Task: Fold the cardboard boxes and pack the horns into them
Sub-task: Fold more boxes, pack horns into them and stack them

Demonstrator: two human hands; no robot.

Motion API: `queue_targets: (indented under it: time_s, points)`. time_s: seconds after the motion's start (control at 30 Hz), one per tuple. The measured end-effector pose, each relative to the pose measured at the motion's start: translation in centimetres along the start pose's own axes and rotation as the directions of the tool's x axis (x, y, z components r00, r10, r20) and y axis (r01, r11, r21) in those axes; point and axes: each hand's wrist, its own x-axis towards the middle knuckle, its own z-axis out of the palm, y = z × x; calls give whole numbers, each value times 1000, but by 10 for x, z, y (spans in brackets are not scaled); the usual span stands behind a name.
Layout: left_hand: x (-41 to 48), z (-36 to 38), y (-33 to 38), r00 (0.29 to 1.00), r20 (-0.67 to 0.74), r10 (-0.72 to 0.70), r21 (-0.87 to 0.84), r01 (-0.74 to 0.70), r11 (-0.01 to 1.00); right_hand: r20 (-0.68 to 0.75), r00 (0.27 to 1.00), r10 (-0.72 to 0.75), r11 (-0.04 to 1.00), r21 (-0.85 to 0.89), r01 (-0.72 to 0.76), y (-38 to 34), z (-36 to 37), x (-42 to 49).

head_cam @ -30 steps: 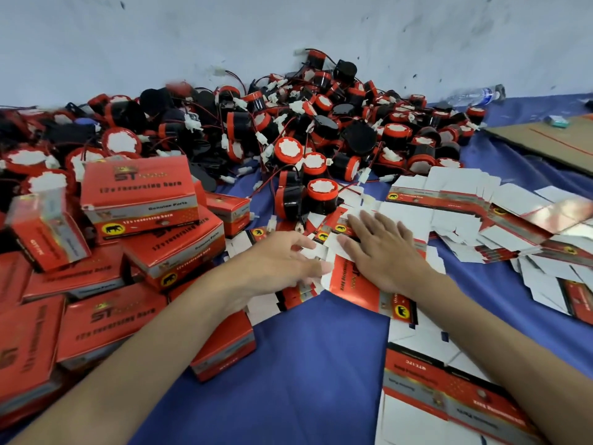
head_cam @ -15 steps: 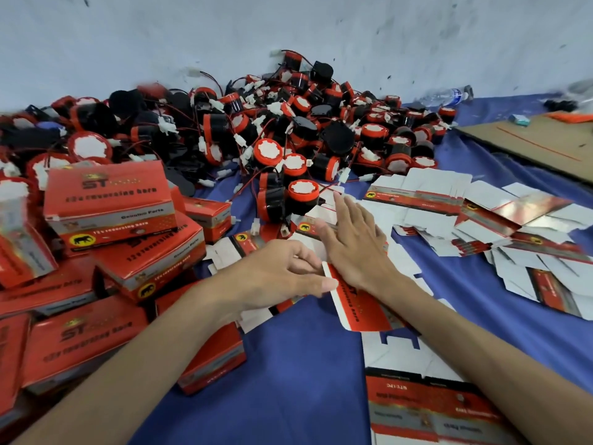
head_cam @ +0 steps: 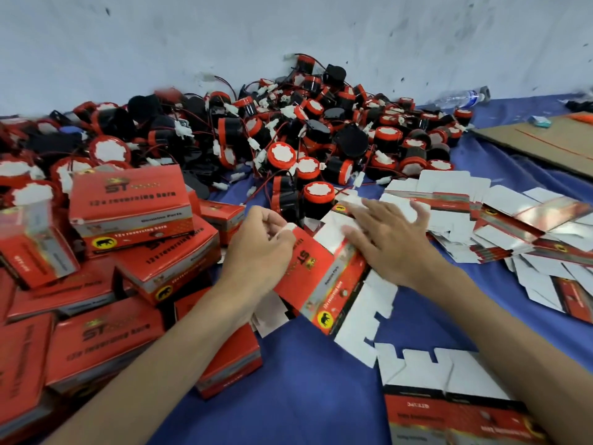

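A flat red carton blank [head_cam: 321, 281] with white flaps lies tilted on the blue cloth in the middle. My left hand [head_cam: 260, 255] pinches its upper left flap with curled fingers. My right hand [head_cam: 385, 239] presses flat on the blank's right side, fingers spread over white flaps. A big heap of red-and-black horns [head_cam: 308, 139] with red wires lies beyond the hands against the wall. Folded red boxes [head_cam: 128, 200] are stacked at the left.
More flat blanks [head_cam: 500, 226] are spread at the right, and another blank [head_cam: 449, 406] lies at the bottom right. A brown cardboard sheet [head_cam: 552, 139] and a plastic bottle [head_cam: 465, 97] lie at the far right. Blue cloth [head_cam: 305, 380] shows between my arms.
My left hand has gone from resting beside the blank to pinching its flap. The blank has lifted and turned, printed side now showing. My right hand has spread wider over it.
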Motion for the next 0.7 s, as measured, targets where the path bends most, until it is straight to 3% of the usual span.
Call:
queue_targets:
  time_s: [0.07,0.13,0.17,0.23,0.27,0.4,0.53,0.6,0.7]
  points:
    - [-2,-3,3,993,-91,72,-84,-80,993,-212,973,93,993,85,-76,5,0,2]
    - [-6,-5,5,981,-131,145,-130,-162,978,-428,904,28,931,339,131,3,-5,0]
    - [-8,-5,6,975,-143,172,-163,-195,967,-463,886,-2,839,482,253,-1,-9,-4]
    - [-10,-7,9,963,-174,207,-220,-243,945,-465,885,-42,666,646,371,-11,-15,-13]
    - [-10,-9,10,959,-182,217,-239,-257,936,-474,878,-61,632,663,401,-14,-16,-15]
    - [-11,-14,10,956,-53,288,-222,-293,930,-490,872,-18,687,628,367,-13,-14,-13]
    - [-11,-9,7,930,8,367,79,-366,927,-613,787,75,765,541,349,-7,-15,-7]
    - [-10,-8,5,932,51,359,189,-362,913,-625,764,158,724,600,341,-8,-15,-8]
    - [-9,-5,2,959,151,240,202,-267,942,-558,775,297,553,762,338,-9,-20,-9]
